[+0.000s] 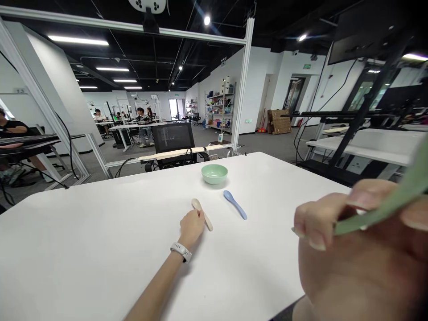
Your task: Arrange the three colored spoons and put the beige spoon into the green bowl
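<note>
**Pale green plastic strip (384, 198) pinched up close to the head camera**

A white-walled open workroom under a black ceiling stretches ahead. Far off at 12 o'clock stands a metal shelving unit (220, 107) crowded with boxes, and people (143, 118) gather around distant benches at 11 o'clock. A seated person (11, 129) works at a desk at 10 o'clock, and a black mesh-backed office chair (174, 138) sits just past the near edge of the frame's aluminium rail.

A broad white table (83, 249) fills the foreground. On it, at 12 o'clock, sit a round pale green bowl (214, 174) and, just nearer, a slim blue plastic spoon (235, 204). The left hand (192, 227), wearing a white wristband watch (181, 252), is closed narrowly over a flat beige wooden spatula (196, 205) lying on the table.

The right hand (354, 249), at 3 o'clock, holds the strip in a narrow pinch between thumb and fingers. Blur makes its exact shape hard to read; perhaps it is a spoon handle. It looks light, thin and stiff, with a smooth matte surface, so its flat sides seem the best place to grip.
</note>
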Motion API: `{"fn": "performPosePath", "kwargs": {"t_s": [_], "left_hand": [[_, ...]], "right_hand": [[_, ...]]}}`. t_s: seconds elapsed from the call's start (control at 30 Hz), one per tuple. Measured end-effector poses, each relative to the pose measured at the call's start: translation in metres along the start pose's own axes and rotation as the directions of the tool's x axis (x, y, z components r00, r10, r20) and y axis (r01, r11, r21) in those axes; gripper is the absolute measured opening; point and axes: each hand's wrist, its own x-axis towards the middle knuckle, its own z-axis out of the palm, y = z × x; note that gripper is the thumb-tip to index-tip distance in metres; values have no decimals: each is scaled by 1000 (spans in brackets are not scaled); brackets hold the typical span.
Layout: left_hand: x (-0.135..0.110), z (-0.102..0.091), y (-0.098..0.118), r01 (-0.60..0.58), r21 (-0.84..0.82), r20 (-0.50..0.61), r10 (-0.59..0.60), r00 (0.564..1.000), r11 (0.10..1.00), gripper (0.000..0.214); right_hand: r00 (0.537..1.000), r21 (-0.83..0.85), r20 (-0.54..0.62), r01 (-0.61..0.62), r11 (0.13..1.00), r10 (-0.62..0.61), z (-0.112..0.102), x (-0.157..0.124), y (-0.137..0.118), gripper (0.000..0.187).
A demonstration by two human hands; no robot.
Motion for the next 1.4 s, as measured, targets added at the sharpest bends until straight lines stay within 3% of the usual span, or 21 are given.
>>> {"fn": "performPosePath", "kwargs": {"t_s": [0.1, 0.2, 0.37, 0.5, 0.6, 0.77, 0.97, 1.4], "left_hand": [[0, 1, -1, -4, -12, -4, 4, 1000, 1000, 46], [1, 2, -2, 0, -25, -9, 0, 1000, 1000, 44], [2, 4, -2, 4, -43, -18, -5, 1000, 999, 41], [2, 5, -2, -1, -40, -19, 0, 1000, 999, 42], [2, 6, -2, 0, -38, -27, -1, 1000, 999, 43], [1, 9, -2, -12, -31, -34, 11, 999, 999, 51], [-1, 6, -2, -38, -1, 4, 38, 999, 999, 47], [-3, 1, 2, -32, 6, 28, 32, 999, 999, 48]], "right_hand": [[998, 53, -69, 6, 999, -2, 2, 18, 25, 26], [972, -138, -5, -235, 962, 236, -13, 27, 88, 26], [859, -415, 16, -460, 785, 511, -60, 21, 218, 40], [774, -612, -20, -510, 604, 633, -91, 15, 276, 42], [740, -710, -57, -502, 494, 670, -108, 13, 294, 33], [770, -789, -116, -455, 412, 628, -134, 3, 312, 31], [825, -829, -107, -382, 409, 555, -148, -6, 327, 31], [813, -871, -81, -340, 356, 577, -156, -13, 346, 32]]}}
